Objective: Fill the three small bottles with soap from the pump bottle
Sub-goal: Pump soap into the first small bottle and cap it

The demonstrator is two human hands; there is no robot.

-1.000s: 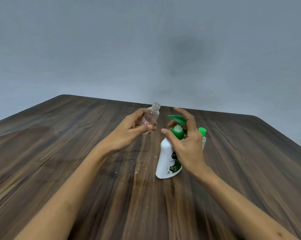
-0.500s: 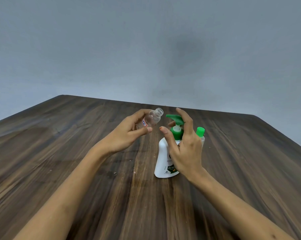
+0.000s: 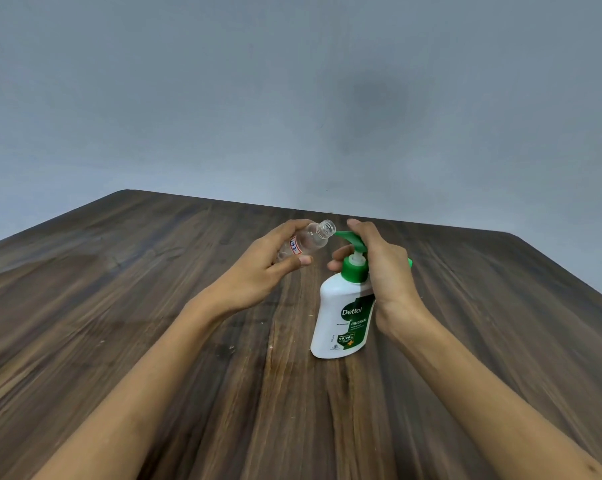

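Holding the small clear bottle (image 3: 306, 241) in the left hand (image 3: 261, 271), just left of frame centre; fingers curled round the body, thumb pressed on the near side. Bottle uncapped, raised off the surface (image 3: 119, 323), tilted with the open neck toward upper right. Neck directly at the tip of the green nozzle of the pump bottle (image 3: 342, 313); contact between neck and nozzle tip not determinable.

Right hand (image 3: 379, 268) grip wrapped over the green pump head, index finger laid along the top of the nozzle, thumb visible at the collar on the left side. Pump bottle upright on the surface, just right of centre, white body with green label facing the camera. Small green cap (image 3: 409, 262) visible at the right edge of the right hand, the bottle beneath it hidden.

Compared with the frame half a second earlier: small clear bottle tipped further toward horizontal and brought closer to the nozzle tip. Right hand lower over the pump head, now covering most of the capped bottle behind.
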